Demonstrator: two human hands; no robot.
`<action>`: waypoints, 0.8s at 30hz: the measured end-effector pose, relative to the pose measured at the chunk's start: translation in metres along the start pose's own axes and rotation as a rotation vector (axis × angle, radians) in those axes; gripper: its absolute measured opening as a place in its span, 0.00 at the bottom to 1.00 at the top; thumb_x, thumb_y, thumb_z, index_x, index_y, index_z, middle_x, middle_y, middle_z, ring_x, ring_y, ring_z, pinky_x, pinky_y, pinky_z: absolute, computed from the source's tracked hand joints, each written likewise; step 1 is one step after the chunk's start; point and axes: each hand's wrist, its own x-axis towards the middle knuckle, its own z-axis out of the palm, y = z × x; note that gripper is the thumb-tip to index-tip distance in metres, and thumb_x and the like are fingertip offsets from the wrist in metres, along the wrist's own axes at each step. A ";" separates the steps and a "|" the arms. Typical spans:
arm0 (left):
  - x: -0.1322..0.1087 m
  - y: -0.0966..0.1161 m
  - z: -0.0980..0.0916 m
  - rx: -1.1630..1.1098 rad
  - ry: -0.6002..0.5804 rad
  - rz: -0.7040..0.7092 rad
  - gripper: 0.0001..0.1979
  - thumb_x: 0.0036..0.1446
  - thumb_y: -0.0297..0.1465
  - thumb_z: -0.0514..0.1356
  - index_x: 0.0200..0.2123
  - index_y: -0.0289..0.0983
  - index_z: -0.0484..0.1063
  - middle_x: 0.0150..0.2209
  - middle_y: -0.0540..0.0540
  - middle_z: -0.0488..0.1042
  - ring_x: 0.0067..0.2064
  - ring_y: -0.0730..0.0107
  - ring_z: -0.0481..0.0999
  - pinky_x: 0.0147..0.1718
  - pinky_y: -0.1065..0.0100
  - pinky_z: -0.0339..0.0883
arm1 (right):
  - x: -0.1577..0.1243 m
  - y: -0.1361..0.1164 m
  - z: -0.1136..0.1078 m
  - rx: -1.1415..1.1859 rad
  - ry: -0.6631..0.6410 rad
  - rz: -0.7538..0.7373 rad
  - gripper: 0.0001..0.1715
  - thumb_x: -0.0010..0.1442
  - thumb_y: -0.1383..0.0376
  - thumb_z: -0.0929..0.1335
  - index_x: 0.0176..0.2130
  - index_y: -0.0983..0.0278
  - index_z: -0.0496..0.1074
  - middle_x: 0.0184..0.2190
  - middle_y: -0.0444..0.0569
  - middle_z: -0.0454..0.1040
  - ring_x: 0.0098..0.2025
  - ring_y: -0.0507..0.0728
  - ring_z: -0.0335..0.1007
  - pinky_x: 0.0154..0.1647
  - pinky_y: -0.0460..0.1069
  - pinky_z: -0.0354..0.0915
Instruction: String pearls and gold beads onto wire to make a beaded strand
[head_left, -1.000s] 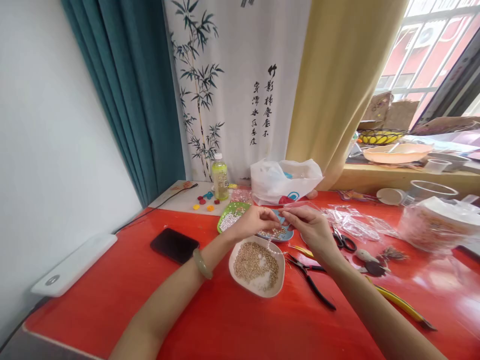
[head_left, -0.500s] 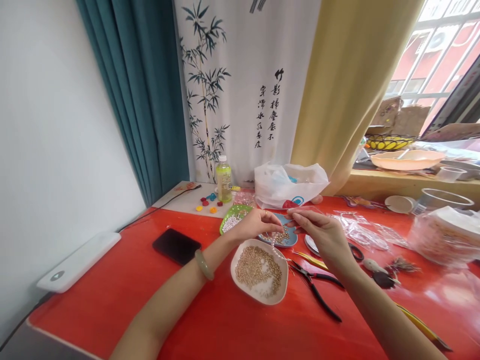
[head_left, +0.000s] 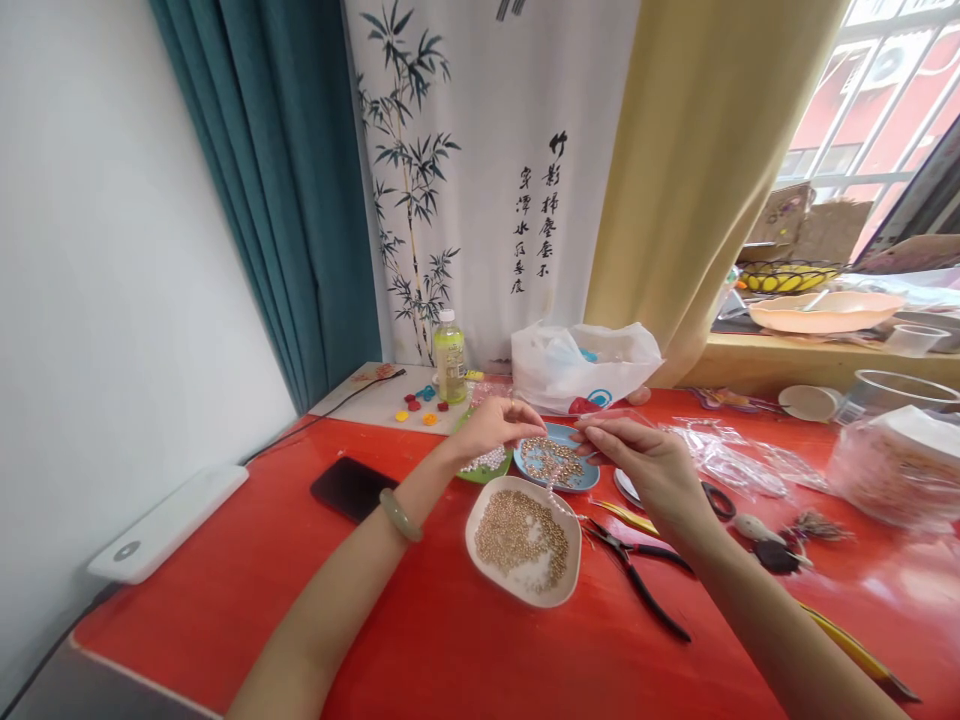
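My left hand [head_left: 504, 425] is closed in a pinch above the green tray [head_left: 504, 468] of white beads; whatever its fingertips hold is too fine to make out. My right hand [head_left: 637, 452] pinches with thumb and forefinger at the right side of the blue dish [head_left: 592, 481], which holds gold beads. A thin string of pale beads [head_left: 553, 491] hangs below the fingertips, seemingly from my right hand, and trails over the rim of the cream dish [head_left: 480, 570]. Small gold beads lie inside that cream dish. Black-handled pliers [head_left: 637, 575] lie to its right.
A phone [head_left: 352, 489] lies left of the dishes. Yellow-handled tweezers [head_left: 626, 517] are near the pliers. At the back stand a bottle [head_left: 450, 360] and a white plastic bag [head_left: 581, 365]. Clear packets [head_left: 731, 460] and a wrapped tub [head_left: 892, 465] sit on the right.
My left hand has moved left and up, away from my right hand, uncovering more of the blue dish. My right hand stays pinched in nearly the same place. The view has shifted slightly.
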 end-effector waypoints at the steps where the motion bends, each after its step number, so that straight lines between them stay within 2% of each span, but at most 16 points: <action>1: 0.001 -0.001 -0.007 0.059 0.042 0.003 0.12 0.43 0.35 0.62 0.29 0.31 0.72 0.25 0.47 0.71 0.22 0.80 0.64 0.20 0.75 0.56 | 0.000 0.000 0.000 -0.004 -0.003 -0.004 0.14 0.43 0.57 0.71 0.30 0.63 0.76 0.24 0.47 0.76 0.27 0.53 0.71 0.32 0.50 0.69; 4: 0.004 -0.012 -0.028 0.316 0.095 -0.067 0.10 0.46 0.32 0.59 0.30 0.31 0.72 0.28 0.45 0.73 0.25 0.77 0.67 0.22 0.75 0.58 | 0.000 0.002 0.000 -0.003 -0.005 -0.004 0.17 0.44 0.57 0.71 0.34 0.64 0.75 0.23 0.46 0.75 0.25 0.52 0.70 0.31 0.50 0.68; 6: 0.005 -0.024 -0.039 0.432 0.038 -0.122 0.09 0.46 0.30 0.58 0.30 0.30 0.72 0.31 0.43 0.74 0.28 0.75 0.69 0.24 0.74 0.60 | 0.000 0.002 0.000 0.014 -0.009 0.018 0.19 0.44 0.57 0.71 0.36 0.65 0.73 0.22 0.45 0.74 0.24 0.51 0.70 0.29 0.48 0.68; 9: 0.008 -0.045 -0.048 0.488 -0.047 -0.166 0.06 0.42 0.26 0.60 0.27 0.31 0.73 0.27 0.44 0.75 0.27 0.73 0.70 0.25 0.73 0.60 | 0.000 0.003 0.000 0.052 -0.032 0.038 0.17 0.44 0.58 0.72 0.33 0.65 0.70 0.22 0.45 0.74 0.24 0.50 0.69 0.28 0.47 0.67; 13: 0.009 -0.057 -0.044 0.514 -0.214 -0.176 0.05 0.38 0.24 0.62 0.25 0.32 0.74 0.24 0.47 0.75 0.27 0.73 0.71 0.27 0.74 0.61 | 0.000 0.003 0.000 0.068 -0.061 0.019 0.13 0.44 0.59 0.71 0.28 0.65 0.68 0.22 0.44 0.73 0.24 0.49 0.68 0.27 0.46 0.65; 17: 0.007 -0.049 -0.032 0.514 -0.336 -0.152 0.06 0.39 0.27 0.62 0.25 0.34 0.75 0.24 0.49 0.75 0.26 0.74 0.71 0.27 0.75 0.60 | 0.000 0.001 0.002 0.060 -0.076 0.046 0.12 0.44 0.60 0.71 0.25 0.65 0.67 0.20 0.43 0.71 0.23 0.49 0.67 0.27 0.46 0.65; 19: 0.006 -0.045 -0.030 0.536 -0.326 -0.146 0.05 0.41 0.29 0.61 0.25 0.35 0.75 0.24 0.49 0.75 0.26 0.73 0.70 0.26 0.74 0.60 | -0.001 -0.002 0.003 0.054 -0.083 0.057 0.12 0.44 0.59 0.71 0.25 0.65 0.67 0.19 0.42 0.71 0.23 0.49 0.67 0.27 0.46 0.65; 24: 0.009 -0.057 -0.044 0.615 -0.125 -0.144 0.06 0.42 0.27 0.59 0.27 0.34 0.74 0.29 0.45 0.76 0.32 0.69 0.71 0.30 0.71 0.60 | -0.001 -0.004 0.004 0.029 -0.093 0.071 0.13 0.44 0.58 0.71 0.24 0.65 0.67 0.19 0.43 0.70 0.22 0.49 0.67 0.26 0.46 0.64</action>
